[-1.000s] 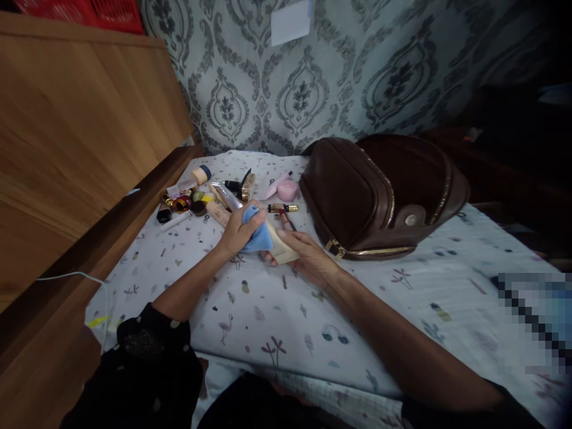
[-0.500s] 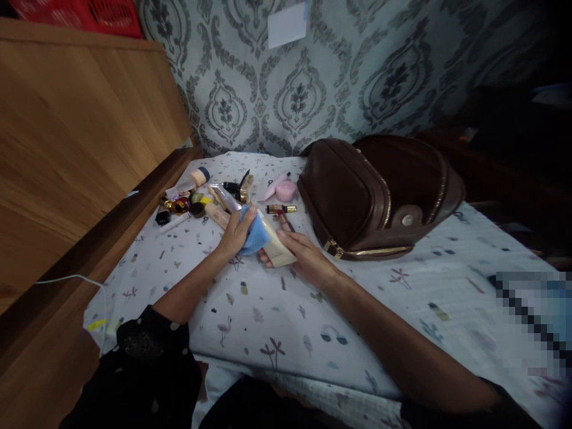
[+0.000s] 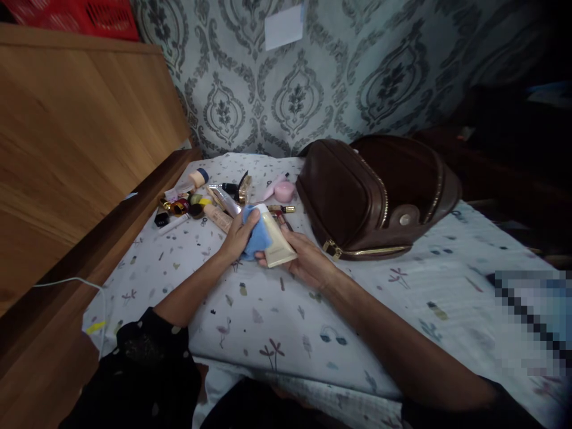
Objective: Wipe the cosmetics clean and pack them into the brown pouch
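Observation:
My right hand (image 3: 308, 256) grips a pale yellow squeeze tube (image 3: 277, 243) with a white cap, its flat end tilted toward me. Fingers of that hand pass beneath the tube. My left hand (image 3: 239, 237) is closed on a blue cloth (image 3: 258, 235), thumb on top, and the cloth lies against the tube's left side. Just beyond my hands are a beige foundation bottle (image 3: 217, 218), a silvery tube (image 3: 229, 201) and a small gold-capped tube (image 3: 286, 209). A pink round jar (image 3: 284, 191) stands farther back.
A brown leather bag (image 3: 357, 202) with gold zips lies right of my hands on the patterned sheet (image 3: 250, 322). Several cosmetics, including a dark-lidded jar (image 3: 198, 177) and a white stick (image 3: 173, 224), cluster at back left. A wooden cabinet (image 3: 84, 119) borders the left side.
The tube has turned in my right hand, so more of its broad face and its white cap show. My left hand stays closed on the cloth against it.

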`<state>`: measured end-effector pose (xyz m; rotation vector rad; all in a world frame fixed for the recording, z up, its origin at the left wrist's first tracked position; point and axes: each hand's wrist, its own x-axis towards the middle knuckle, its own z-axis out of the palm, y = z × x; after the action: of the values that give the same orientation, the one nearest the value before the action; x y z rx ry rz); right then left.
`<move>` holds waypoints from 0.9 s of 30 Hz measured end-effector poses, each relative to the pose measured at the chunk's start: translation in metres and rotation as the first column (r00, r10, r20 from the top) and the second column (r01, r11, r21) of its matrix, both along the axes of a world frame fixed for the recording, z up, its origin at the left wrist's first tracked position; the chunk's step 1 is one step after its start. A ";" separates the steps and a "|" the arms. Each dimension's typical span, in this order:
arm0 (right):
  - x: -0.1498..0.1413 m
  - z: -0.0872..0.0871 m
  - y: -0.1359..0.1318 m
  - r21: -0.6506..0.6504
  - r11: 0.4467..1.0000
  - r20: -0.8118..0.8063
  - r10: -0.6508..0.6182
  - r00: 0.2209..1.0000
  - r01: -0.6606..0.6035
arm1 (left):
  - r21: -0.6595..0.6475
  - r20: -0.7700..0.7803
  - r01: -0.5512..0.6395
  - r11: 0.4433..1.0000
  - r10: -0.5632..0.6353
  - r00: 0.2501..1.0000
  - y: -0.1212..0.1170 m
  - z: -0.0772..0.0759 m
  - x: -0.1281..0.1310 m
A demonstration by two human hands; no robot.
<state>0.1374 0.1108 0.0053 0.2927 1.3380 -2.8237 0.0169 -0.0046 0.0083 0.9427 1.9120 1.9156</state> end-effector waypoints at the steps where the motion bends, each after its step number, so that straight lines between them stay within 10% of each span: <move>1: -0.001 0.000 0.000 0.005 1.000 0.001 -0.030 1.000 0.030 | 0.014 0.054 0.041 0.999 -0.042 0.998 0.001 0.000 0.002; 8: -0.006 -0.012 0.000 0.163 0.969 -0.051 -0.180 0.982 0.186 | 0.038 0.180 0.115 0.993 -0.120 0.976 0.005 -0.005 0.007; 15: -0.007 -0.018 0.004 0.576 0.770 -0.188 -0.204 0.961 0.277 | -0.094 -0.048 0.006 0.996 -0.011 0.999 0.003 -0.004 0.005; 27: -0.005 -0.008 0.005 0.393 0.867 -0.163 -0.263 0.951 0.307 | -0.100 0.033 0.188 0.977 -0.185 0.982 0.003 -0.002 0.010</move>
<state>0.1326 0.1154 -0.0030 0.3772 2.0833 -2.7741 0.0269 -0.0016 0.0062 1.0249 1.8193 1.6982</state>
